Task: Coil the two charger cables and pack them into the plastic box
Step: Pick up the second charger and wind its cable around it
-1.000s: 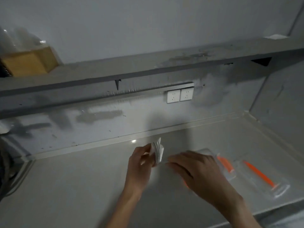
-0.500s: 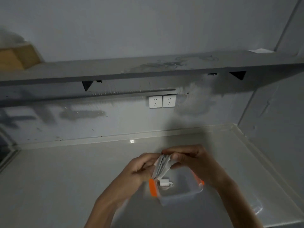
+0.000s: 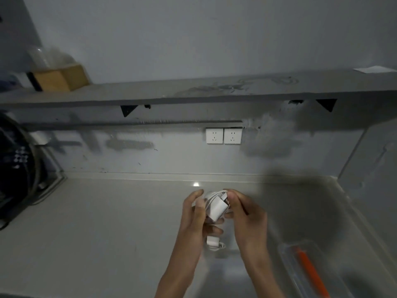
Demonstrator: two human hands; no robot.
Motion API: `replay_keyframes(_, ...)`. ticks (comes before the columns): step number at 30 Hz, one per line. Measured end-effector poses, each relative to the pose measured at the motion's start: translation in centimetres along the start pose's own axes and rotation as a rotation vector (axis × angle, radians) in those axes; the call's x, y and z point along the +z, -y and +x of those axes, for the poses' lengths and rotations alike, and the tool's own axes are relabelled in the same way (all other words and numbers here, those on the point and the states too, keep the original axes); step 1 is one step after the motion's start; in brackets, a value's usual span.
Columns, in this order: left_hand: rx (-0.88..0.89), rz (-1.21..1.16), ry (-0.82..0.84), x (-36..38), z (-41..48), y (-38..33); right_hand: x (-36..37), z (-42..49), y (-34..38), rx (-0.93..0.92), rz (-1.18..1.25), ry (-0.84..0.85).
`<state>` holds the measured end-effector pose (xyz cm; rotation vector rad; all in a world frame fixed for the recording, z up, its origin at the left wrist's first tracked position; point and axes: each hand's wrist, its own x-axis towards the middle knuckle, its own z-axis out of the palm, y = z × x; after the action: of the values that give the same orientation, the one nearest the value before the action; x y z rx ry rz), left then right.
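Note:
Both hands hold a white coiled charger cable (image 3: 216,206) with its plug block above the counter. My left hand (image 3: 194,218) wraps the bundle from the left, and my right hand (image 3: 245,216) pinches its top right. Below the hands a second white charger (image 3: 213,243) with a small cable loop shows between my wrists. Whether it lies in the plastic box cannot be told, since the box body is hidden or blurred behind my arms. A clear lid with an orange clip (image 3: 309,269) lies on the counter at the lower right.
The pale counter (image 3: 107,233) ends at a back wall with two white sockets (image 3: 223,136). A grey shelf (image 3: 193,93) above carries a wooden box (image 3: 62,78). A dark round appliance (image 3: 15,168) stands at the left edge. A side wall closes the right.
The view has swung. My hands have drawn the white cable bundle closer together and higher. The orange-clipped box seen under my hands half a second ago is no longer visible there.

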<state>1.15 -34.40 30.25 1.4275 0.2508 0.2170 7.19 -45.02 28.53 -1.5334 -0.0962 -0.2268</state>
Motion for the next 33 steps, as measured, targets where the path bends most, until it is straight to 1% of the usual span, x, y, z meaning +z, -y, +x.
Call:
replay_keyframes(1, 0.034, 0.078, 0.046, 0.4, -0.2, 0.0, 0.0, -0.3, 0.0, 0.003, 0.004, -0.040)
replay_keyframes(2, 0.072, 0.157, 0.057, 0.8, -0.4, -0.1, 0.0, -0.6, 0.1, 0.014, 0.026, -0.063)
replay_keyframes(4, 0.154, 0.243, 0.003, 1.4, -0.5, 0.1, -0.3, -1.1, 0.3, 0.046, 0.110, -0.052)
replay_keyframes(6, 0.208, 0.257, -0.080, 1.4, -0.3, 0.0, -0.9, -1.3, 0.4, 0.096, 0.169, 0.026)
replay_keyframes(8, 0.227, 0.253, -0.123, 1.0, 0.0, -0.4, -1.8, -1.2, 0.6, 0.164, 0.179, 0.132)
replay_keyframes(11, 0.213, 0.211, -0.082, 0.3, 0.5, -0.9, -3.1, -0.4, 0.8, 0.250, 0.191, 0.262)
replay_keyframes(14, 0.262, 0.237, -0.046, -0.4, 0.8, -1.3, -4.1, 0.5, 1.3, 0.292, 0.193, 0.430)
replay_keyframes(16, 0.326, 0.259, -0.034, -0.4, 0.9, -1.8, -4.4, 0.9, 1.6, 0.230, 0.158, 0.533)
replay_keyframes(17, 0.359, 0.265, -0.045, -0.2, 0.9, -1.9, -4.4, 1.0, 1.8, 0.192, 0.156, 0.551)
replay_keyframes(20, 0.498, 0.310, -0.094, 0.5, 0.5, -2.3, -4.3, 1.3, 2.1, 0.112, 0.205, 0.523)
replay_keyframes(22, 0.627, 0.395, -0.071, 0.6, 0.1, -2.5, -4.4, 1.4, 2.2, 0.043, 0.218, 0.516)
replay_keyframes(25, 0.723, 0.468, -0.020, -0.1, -0.1, -2.9, -4.8, 1.3, 2.7, -0.062, 0.113, 0.559)
replay_keyframes(28, 0.691, 0.422, -0.024, -0.7, 0.1, -3.1, -5.8, 1.3, 3.8, -0.178, -0.140, 0.555)
replay_keyframes(31, 0.598, 0.329, -0.031, -0.7, 0.2, -2.9, -6.8, 1.7, 5.0, -0.412, -0.470, 0.515)
replay_keyframes(32, 0.558, 0.297, -0.024, -0.6, 0.2, -2.8, -6.8, 1.9, 5.4, -0.464, -0.555, 0.523)
replay_keyframes(33, 0.510, 0.250, -0.012, -0.5, 0.2, -2.6, -6.7, 2.1, 5.6, -0.478, -0.616, 0.547)
